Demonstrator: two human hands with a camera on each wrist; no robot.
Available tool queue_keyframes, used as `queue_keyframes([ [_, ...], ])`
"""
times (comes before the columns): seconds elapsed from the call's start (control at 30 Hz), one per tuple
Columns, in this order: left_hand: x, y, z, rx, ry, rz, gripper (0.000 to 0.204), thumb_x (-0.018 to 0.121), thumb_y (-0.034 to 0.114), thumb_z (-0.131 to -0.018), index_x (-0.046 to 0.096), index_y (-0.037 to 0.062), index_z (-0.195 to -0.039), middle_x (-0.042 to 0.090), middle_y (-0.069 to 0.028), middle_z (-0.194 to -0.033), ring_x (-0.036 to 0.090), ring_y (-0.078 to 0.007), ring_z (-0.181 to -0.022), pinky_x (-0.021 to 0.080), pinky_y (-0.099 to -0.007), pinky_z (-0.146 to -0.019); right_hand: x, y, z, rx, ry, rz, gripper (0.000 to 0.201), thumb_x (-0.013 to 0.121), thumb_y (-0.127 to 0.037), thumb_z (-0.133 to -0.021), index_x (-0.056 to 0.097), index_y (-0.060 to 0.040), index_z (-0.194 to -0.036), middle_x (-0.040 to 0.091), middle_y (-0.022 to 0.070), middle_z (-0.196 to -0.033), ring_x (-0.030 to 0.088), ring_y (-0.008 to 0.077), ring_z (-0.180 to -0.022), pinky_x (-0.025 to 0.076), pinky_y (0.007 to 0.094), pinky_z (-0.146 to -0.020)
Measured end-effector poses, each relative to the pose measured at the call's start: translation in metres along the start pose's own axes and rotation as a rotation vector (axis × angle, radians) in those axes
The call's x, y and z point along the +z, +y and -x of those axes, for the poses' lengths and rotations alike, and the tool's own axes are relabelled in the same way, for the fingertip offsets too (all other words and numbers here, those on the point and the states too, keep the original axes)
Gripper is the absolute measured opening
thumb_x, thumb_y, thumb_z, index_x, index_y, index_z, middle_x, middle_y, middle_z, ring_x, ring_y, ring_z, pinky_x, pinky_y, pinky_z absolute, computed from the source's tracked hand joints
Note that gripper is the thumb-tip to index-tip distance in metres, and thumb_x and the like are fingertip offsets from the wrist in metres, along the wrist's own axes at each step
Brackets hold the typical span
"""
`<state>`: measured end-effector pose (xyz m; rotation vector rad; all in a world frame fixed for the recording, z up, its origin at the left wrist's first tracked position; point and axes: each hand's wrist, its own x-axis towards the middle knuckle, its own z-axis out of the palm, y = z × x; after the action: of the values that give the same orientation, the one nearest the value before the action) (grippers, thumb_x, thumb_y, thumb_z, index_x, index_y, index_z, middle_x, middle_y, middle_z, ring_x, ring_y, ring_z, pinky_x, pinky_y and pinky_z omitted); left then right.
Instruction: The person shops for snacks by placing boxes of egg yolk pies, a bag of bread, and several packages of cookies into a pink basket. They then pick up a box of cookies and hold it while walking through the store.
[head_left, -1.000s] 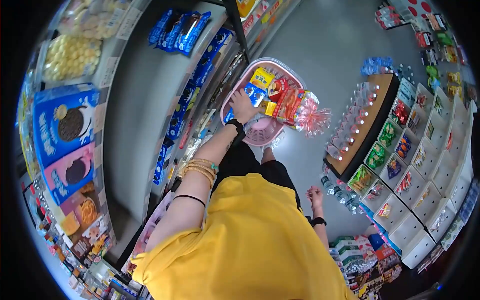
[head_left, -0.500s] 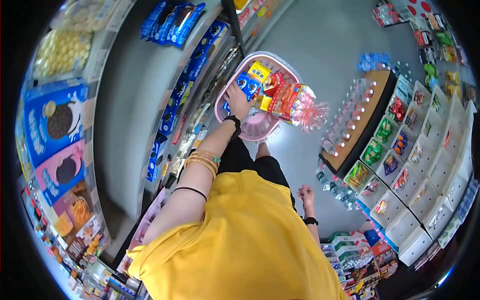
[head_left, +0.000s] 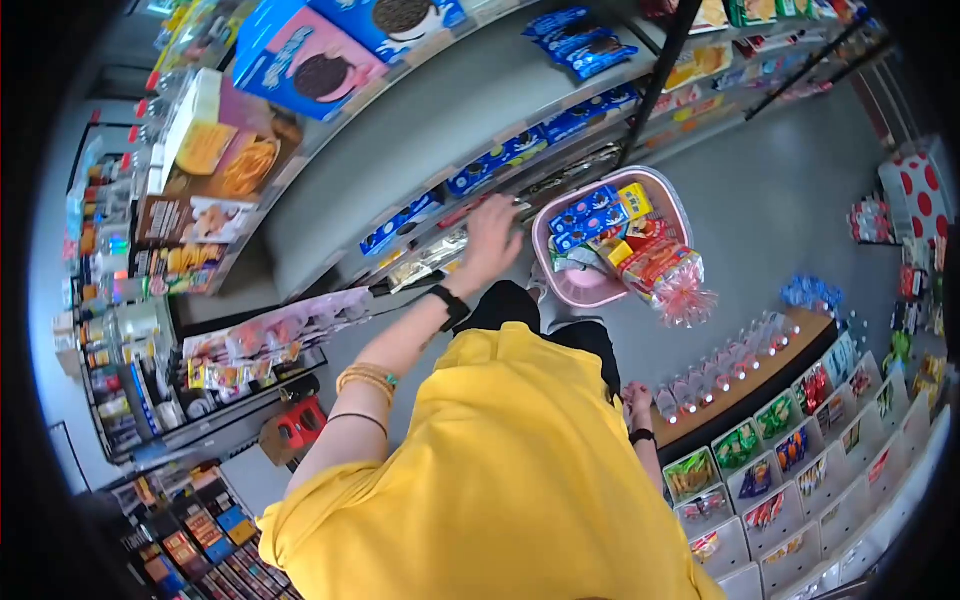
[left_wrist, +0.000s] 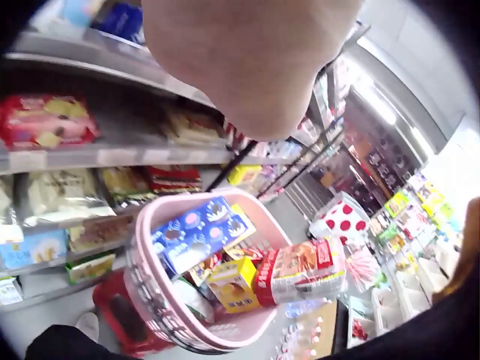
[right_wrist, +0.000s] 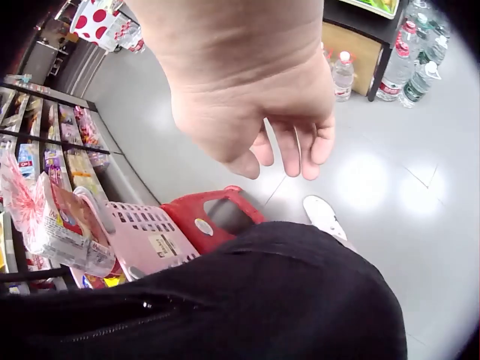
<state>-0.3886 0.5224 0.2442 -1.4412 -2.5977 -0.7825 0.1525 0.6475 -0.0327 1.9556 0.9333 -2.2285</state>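
My left hand (head_left: 490,240) is raised beside the shelf, left of the pink basket (head_left: 562,284), with its fingers extended and nothing in them. Blue cookie boxes (left_wrist: 196,238) lie in the basket, along with a yellow box (left_wrist: 234,286) and a clear-wrapped bread bag (left_wrist: 298,271) that sticks out over the rim. In the left wrist view the hand fills the top and its fingertips are hidden. My right hand (right_wrist: 259,112) hangs by my side over the floor, fingers loosely curled and holding nothing.
Stocked shelves (head_left: 400,130) run along the left with blue cookie packs (head_left: 578,42). Plastic bottles (head_left: 715,375) line a wooden ledge on the right beside white candy bins (head_left: 765,510). A red stand (right_wrist: 214,217) is under the basket.
My left hand has left the blue cookie box in the basket and moved left toward the shelf. The view has turned left, and the boxes stay in the basket.
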Motion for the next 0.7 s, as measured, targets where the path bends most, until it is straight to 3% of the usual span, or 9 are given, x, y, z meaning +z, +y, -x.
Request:
queue_keyframes([
  [0.03,-0.022,-0.008,0.009,-0.025,0.03,-0.055,0.054,0.07,0.014,-0.076,0.051,0.0055,-0.126,0.048,-0.017,-0.136,0.043,-0.0371,-0.129,0.034,-0.0484,-0.104,0.01,-0.019,0.001,0.005,0.079,0.014,0.01,0.053,-0.019,-0.093,0.057,-0.0093,-0.091,0.059,0.0039,-0.067,0.058,0.015,-0.051,0.04,0.0236,-0.039],
  [0.13,-0.068,-0.048,0.04,-0.117,0.103,-0.21,0.062,0.072,0.018,-0.077,0.047,0.0035,-0.133,0.047,-0.0186,-0.136,0.042,-0.0367,-0.129,0.033,-0.0492,-0.104,0.022,-0.051,-0.014,-0.069,0.05,0.009,0.013,0.055,-0.021,-0.093,0.056,-0.0085,-0.098,0.062,0.0054,-0.075,0.06,0.015,-0.054,0.04,0.0237,-0.041],
  [0.2,-0.085,-0.079,0.063,-0.347,0.008,-0.367,0.069,0.07,0.035,-0.083,0.043,0.0011,-0.137,0.047,-0.024,-0.136,0.044,-0.0408,-0.126,0.034,-0.0509,-0.103,0.03,-0.064,-0.023,-0.071,0.026,0.026,0.013,0.054,-0.02,-0.093,0.055,-0.0081,-0.1,0.062,0.0056,-0.076,0.061,0.0151,-0.056,0.041,0.0237,-0.042],
  [0.27,-0.104,-0.107,0.067,-0.402,-0.025,-0.486,0.077,0.065,0.052,-0.084,0.044,0.0002,-0.137,0.05,-0.0252,-0.134,0.048,-0.041,-0.124,0.037,-0.0497,-0.102,0.034,-0.072,-0.026,-0.087,-0.007,0.05,0.013,0.053,-0.018,-0.093,0.056,-0.0086,-0.101,0.063,0.0056,-0.078,0.061,0.0158,-0.058,0.043,0.0249,-0.044],
  [0.37,-0.129,-0.127,0.054,-0.748,-0.386,-0.253,0.09,0.062,0.067,-0.079,0.045,0.0009,-0.138,0.052,-0.0244,-0.134,0.049,-0.0391,-0.125,0.038,-0.0462,-0.104,0.036,-0.074,-0.03,-0.112,-0.072,0.075,0.012,0.052,-0.016,-0.092,0.058,-0.0101,-0.1,0.064,0.0054,-0.079,0.062,0.0168,-0.061,0.046,0.0273,-0.049],
  [0.47,-0.122,-0.151,0.054,-0.645,-0.392,-0.183,0.088,0.063,0.067,-0.078,0.048,0.0018,-0.135,0.056,-0.0234,-0.13,0.052,-0.037,-0.122,0.041,-0.0426,-0.103,0.031,-0.065,-0.035,-0.113,-0.079,0.066,0.011,0.052,-0.015,-0.091,0.059,-0.0103,-0.099,0.063,0.0048,-0.076,0.061,0.016,-0.06,0.045,0.0276,-0.048],
  [0.63,-0.129,-0.149,0.047,-0.705,-0.485,0.002,0.09,0.067,0.065,-0.075,0.045,0.0075,-0.14,0.052,-0.0169,-0.139,0.048,-0.0327,-0.129,0.035,-0.0388,-0.108,0.02,-0.05,-0.016,-0.053,-0.006,0.065,0.015,0.055,-0.023,-0.093,0.057,-0.0096,-0.098,0.062,0.0034,-0.074,0.061,0.0141,-0.058,0.043,0.0237,-0.044],
  [0.7,-0.117,-0.185,0.062,-0.705,-0.512,0.099,0.09,0.071,0.062,-0.074,0.045,0.0057,-0.139,0.054,-0.0163,-0.136,0.051,-0.0296,-0.125,0.04,-0.0377,-0.104,0.015,-0.041,-0.009,-0.045,0.043,0.073,0.016,0.055,-0.025,-0.093,0.057,-0.0096,-0.097,0.062,0.0036,-0.073,0.061,0.0141,-0.057,0.042,0.024,-0.044],
])
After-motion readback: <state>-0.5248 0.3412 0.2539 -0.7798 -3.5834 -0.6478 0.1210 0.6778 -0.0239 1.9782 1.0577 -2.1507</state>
